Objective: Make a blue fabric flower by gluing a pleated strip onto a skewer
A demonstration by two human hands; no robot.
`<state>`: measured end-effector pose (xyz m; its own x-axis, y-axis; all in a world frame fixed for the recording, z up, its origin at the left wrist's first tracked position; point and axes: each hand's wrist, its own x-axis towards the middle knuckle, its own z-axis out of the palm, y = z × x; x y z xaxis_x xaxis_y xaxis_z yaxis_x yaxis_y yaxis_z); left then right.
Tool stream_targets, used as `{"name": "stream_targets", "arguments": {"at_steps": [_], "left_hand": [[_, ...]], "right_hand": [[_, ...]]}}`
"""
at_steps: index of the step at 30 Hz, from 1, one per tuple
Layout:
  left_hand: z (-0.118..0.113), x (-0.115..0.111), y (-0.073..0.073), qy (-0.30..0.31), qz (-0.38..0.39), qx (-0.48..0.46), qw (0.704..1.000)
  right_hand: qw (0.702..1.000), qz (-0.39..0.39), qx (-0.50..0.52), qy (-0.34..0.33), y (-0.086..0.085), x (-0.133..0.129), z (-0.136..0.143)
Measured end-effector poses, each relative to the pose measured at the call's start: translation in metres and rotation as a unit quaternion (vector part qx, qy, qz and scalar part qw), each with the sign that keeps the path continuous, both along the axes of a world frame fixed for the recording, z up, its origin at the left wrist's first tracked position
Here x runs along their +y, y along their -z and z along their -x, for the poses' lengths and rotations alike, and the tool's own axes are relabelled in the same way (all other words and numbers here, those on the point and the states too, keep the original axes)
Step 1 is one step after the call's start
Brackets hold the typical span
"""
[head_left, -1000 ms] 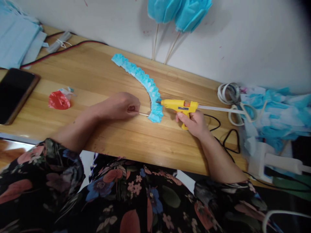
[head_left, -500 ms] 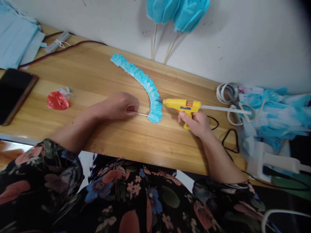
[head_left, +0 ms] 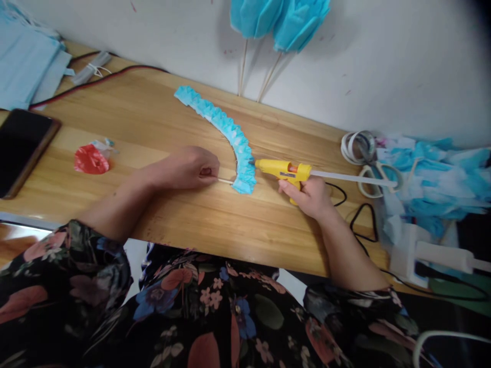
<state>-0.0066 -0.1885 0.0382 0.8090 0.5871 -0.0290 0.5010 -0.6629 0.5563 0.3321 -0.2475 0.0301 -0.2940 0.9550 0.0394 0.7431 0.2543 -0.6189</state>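
Observation:
My left hand (head_left: 194, 167) is closed on a thin wooden stick (head_left: 225, 181). The stick's far end meets the near end of a pleated light-blue strip (head_left: 230, 134), which curves across the table toward the wall. In my right hand (head_left: 309, 195) is a yellow hot glue gun (head_left: 282, 168), its nozzle pointing left at the strip's right edge. Whether the nozzle touches the strip I cannot tell. A long whitish glue stick (head_left: 349, 177) sticks out of the gun's back.
Blue flowers on sticks (head_left: 284, 23) lean against the wall. At right are tape rolls (head_left: 356, 145), scissors (head_left: 370, 181) and a heap of blue scraps (head_left: 441, 179). A phone (head_left: 23, 148), crumpled red piece (head_left: 92, 159) and face masks (head_left: 28, 61) lie left.
The glue gun has tilted, its rear and glue stick dropping lower, and its nozzle has shifted slightly left and down. My left hand and the strip look unmoved.

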Motion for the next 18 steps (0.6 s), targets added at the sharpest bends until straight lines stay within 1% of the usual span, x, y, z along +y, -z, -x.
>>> {"name": "stream_targets", "arguments": {"at_steps": [4, 11, 18], "left_hand": [[0.000, 0.000, -0.002, -0.003, 0.006, 0.003, 1.000], [0.001, 0.000, 0.001, -0.004, 0.010, 0.006, 1.000], [0.000, 0.001, 0.000, -0.005, 0.005, 0.011, 1.000]], "right_hand": [[0.999, -0.023, -0.010, -0.019, 0.001, 0.000, -0.002], [0.999, -0.015, -0.028, -0.039, 0.001, -0.001, -0.008], [0.996, -0.054, -0.063, -0.035, -0.002, 0.002, -0.012]]}}
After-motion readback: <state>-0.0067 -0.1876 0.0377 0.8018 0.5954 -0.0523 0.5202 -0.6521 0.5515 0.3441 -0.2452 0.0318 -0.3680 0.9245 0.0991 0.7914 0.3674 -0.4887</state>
